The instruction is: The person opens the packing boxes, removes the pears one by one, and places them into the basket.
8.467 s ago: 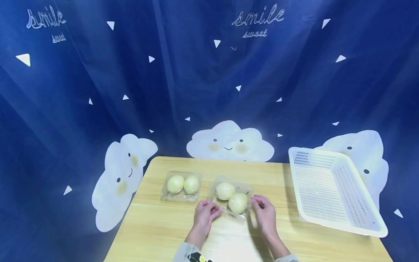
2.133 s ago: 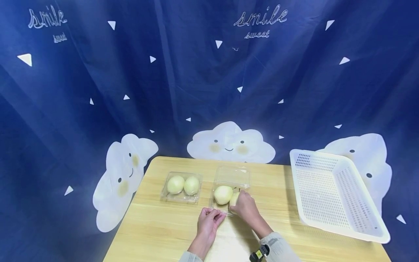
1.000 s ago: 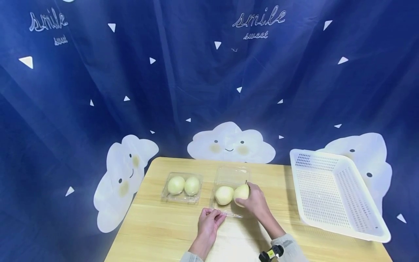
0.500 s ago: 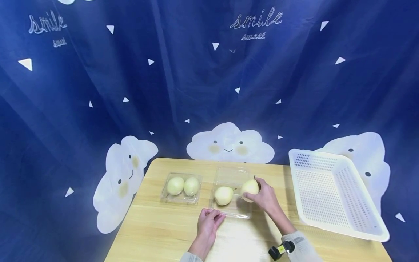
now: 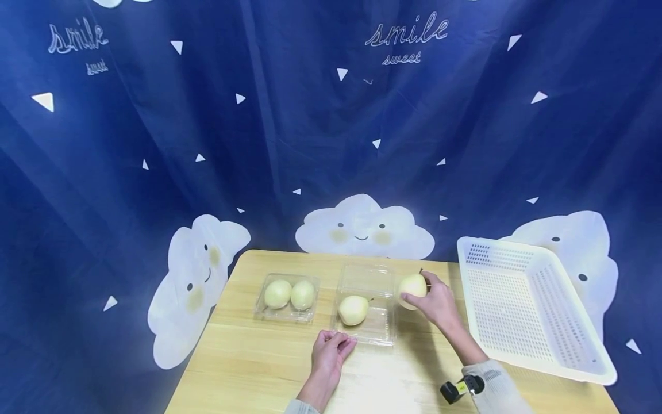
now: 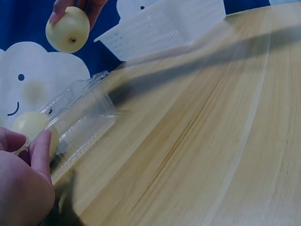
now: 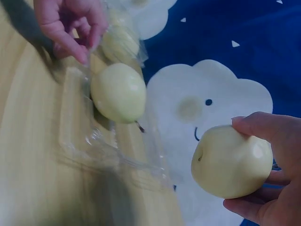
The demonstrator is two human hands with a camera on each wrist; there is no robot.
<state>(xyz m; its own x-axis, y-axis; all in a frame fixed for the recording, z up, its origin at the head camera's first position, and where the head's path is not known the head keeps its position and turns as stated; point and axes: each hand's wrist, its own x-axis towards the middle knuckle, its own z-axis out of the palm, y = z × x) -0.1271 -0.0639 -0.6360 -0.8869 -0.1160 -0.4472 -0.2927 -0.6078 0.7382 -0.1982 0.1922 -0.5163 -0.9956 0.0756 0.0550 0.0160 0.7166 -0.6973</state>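
My right hand (image 5: 438,300) grips a pale yellow pear (image 7: 231,162), thumb on one side and fingers on the other. The pear is in the air, to the right of an open clear plastic clamshell box (image 5: 380,330). Another pear (image 5: 354,310) lies in the left part of that box, its stem pointing right. At the near left edge of the box, my left hand (image 5: 328,357) pinches the plastic rim between thumb and fingers. The box's lid (image 5: 366,278) is folded back, away from me. The left wrist view shows the held pear (image 6: 68,30) above the box.
Left of the open box stands a second clear box (image 5: 286,315) with two pears (image 5: 289,294) inside. A white perforated basket (image 5: 509,287) sits on the right side of the wooden table (image 5: 248,356). A blue curtain (image 5: 310,115) with clouds hangs behind.
Earlier both hands were at the box with two pears in it; its lid was then folded back. My right hand has lifted one pear out and carried it right. The left hand stays at the rim.
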